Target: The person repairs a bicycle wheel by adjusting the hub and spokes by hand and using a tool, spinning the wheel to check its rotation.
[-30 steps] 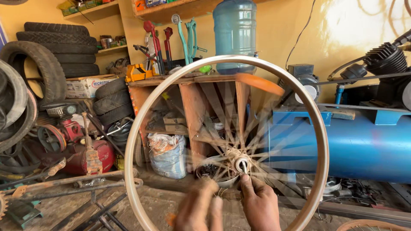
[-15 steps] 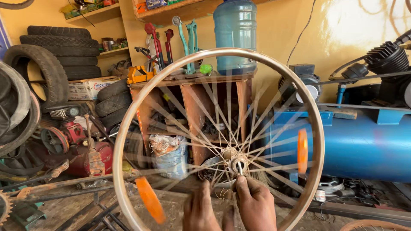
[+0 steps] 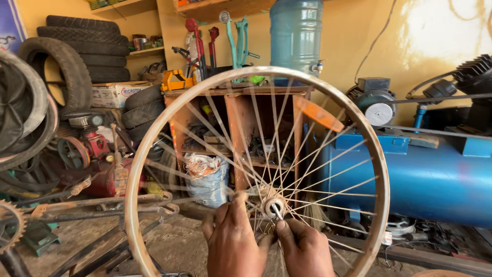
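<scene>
A person is holding a spoked wheel [image 3: 169,120] upright in a cluttered workshop, its rim arching well above both hands and its blurred spokes and orange reflector [image 3: 319,114] suggesting it is turning. Behind the wheel, beyond the right hand, a blue tank [image 3: 430,179] is lying on its side; a wooden shelf [image 3: 236,133] is standing straight ahead, and stacked tyres [image 3: 77,36] are piled far off past the left hand. The hub [image 3: 272,206] is sitting just above the knuckles, between the two hands. The left hand [image 3: 234,237] is curled, fingers pressed together at the axle end; the right hand [image 3: 303,247] is pinching the axle stub from its side. Doing this well likely means keeping both grips level and light, so the wheel spins freely and any wobble in the rim shows against the shelf behind.
</scene>
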`<state>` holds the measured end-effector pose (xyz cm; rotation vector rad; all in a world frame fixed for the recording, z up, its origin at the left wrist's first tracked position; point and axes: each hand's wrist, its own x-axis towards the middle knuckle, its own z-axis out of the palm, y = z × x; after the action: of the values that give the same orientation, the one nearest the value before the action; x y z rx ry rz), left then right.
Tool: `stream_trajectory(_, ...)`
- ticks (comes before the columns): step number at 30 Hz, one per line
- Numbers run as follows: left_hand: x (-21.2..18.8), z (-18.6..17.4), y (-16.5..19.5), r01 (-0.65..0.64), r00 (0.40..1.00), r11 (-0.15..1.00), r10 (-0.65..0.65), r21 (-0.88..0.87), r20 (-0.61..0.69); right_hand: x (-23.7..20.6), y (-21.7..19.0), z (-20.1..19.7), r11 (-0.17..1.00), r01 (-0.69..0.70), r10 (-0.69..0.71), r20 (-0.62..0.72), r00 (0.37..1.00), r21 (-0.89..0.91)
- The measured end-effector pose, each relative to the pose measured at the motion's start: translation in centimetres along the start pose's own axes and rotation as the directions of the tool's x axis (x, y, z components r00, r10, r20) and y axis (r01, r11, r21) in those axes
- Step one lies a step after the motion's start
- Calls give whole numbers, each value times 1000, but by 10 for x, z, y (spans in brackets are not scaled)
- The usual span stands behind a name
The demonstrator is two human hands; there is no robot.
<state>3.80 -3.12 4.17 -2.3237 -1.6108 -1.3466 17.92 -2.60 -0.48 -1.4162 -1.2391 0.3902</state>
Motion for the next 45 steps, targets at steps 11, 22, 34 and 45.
stream_trajectory(11,-5,8,-42,169,982,916,-187,-364,-17,21,9,-48,892,113,-124,4,992,-437)
stream_trajectory(22,3,12,-52,463,786,169,-532,-870,315,68,19,-153,960,-129,-16,-507,862,-250)
stream_trajectory(34,7,83,-74,429,734,-531,-266,-730,625,46,62,-36,902,-428,414,167,895,55)
stream_trajectory(45,-11,123,-95,477,833,-543,28,-691,553,20,42,-5,950,-240,212,152,965,200)
